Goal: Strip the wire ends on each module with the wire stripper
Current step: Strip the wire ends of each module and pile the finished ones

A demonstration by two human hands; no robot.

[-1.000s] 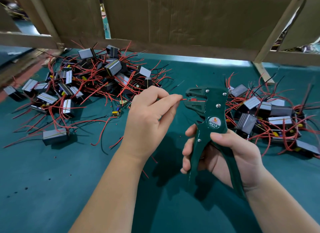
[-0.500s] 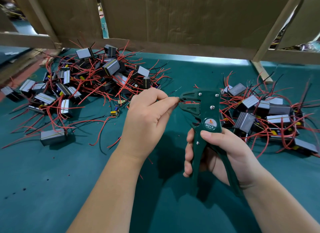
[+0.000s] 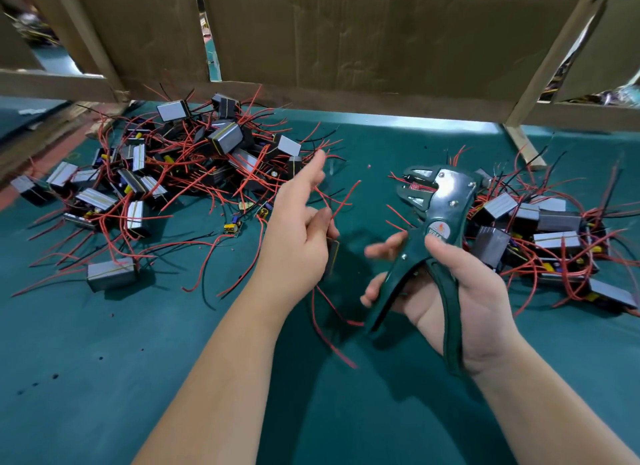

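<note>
Left hand at centre gripping a dark module, forefinger straight, red wires trailing nearer, right hand beside it, fingers curled round wire stripper, handles spread, left heap and right heap of modules farther off.

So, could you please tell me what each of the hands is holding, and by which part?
The right hand grips the wire stripper by its handles; the left hand holds a module by its body.

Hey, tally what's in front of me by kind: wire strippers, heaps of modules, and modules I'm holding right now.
Wire stripper: 1, in the right hand
Module heaps: 2, left heap and right heap
Held module: 1, in the left hand
Total: 4
</note>
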